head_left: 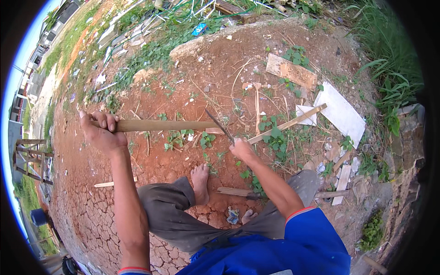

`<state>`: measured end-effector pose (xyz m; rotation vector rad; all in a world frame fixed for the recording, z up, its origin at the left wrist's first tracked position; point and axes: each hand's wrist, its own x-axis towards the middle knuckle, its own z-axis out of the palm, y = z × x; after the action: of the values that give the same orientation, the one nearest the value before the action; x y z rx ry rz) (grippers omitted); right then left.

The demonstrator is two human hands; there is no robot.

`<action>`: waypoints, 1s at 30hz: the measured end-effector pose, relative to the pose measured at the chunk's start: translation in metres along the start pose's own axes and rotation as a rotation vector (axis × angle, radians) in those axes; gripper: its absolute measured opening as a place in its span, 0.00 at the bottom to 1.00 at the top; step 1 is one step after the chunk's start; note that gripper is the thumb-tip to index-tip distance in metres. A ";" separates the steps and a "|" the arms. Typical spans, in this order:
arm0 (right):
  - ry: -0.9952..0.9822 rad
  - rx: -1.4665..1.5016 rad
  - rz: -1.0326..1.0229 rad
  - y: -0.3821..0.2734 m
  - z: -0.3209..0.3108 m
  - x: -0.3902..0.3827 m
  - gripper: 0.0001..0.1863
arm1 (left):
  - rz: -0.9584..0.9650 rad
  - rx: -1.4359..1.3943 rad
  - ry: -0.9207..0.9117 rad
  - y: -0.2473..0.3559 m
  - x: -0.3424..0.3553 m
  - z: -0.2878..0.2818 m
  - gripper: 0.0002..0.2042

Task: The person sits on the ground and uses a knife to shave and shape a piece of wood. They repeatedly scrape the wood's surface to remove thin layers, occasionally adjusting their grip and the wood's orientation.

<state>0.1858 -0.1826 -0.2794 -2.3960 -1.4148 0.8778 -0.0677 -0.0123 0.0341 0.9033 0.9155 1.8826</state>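
Note:
In my left hand (103, 130) is one end of a smooth wooden stick (167, 125), the fingers wrapped round it. The stick lies level across the view, above the ground, pointing right. My right hand (241, 149) is closed round a knife (219, 124), its handle mostly hidden in the fist. The narrow dark blade slants up and left, by the stick's far right end. Whether the blade touches the wood I cannot tell.
Cracked red soil (103, 215) lies around my bare foot (200, 184). To the right are a long wood strip (293, 122), a white board (340, 114) and a weathered plank (291, 72). Tall grass (396, 59) edges the right side; a wooden frame (33, 158) stands at left.

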 end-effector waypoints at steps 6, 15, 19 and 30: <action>-0.183 0.056 0.057 0.041 0.034 0.020 0.23 | -0.032 -0.008 -0.048 0.005 -0.005 -0.009 0.17; -0.032 0.138 0.076 0.012 0.056 -0.009 0.25 | 0.124 0.048 0.092 -0.001 -0.011 -0.003 0.18; 0.046 0.090 -0.297 -0.008 0.067 -0.024 0.24 | 0.207 0.131 0.254 -0.006 -0.006 -0.009 0.19; -0.019 0.039 0.001 0.014 0.067 -0.008 0.20 | 0.238 0.157 0.247 -0.011 0.001 -0.020 0.21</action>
<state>0.1529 -0.2033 -0.3366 -2.3669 -1.3903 0.9214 -0.0810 -0.0123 0.0151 0.9186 1.1592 2.1859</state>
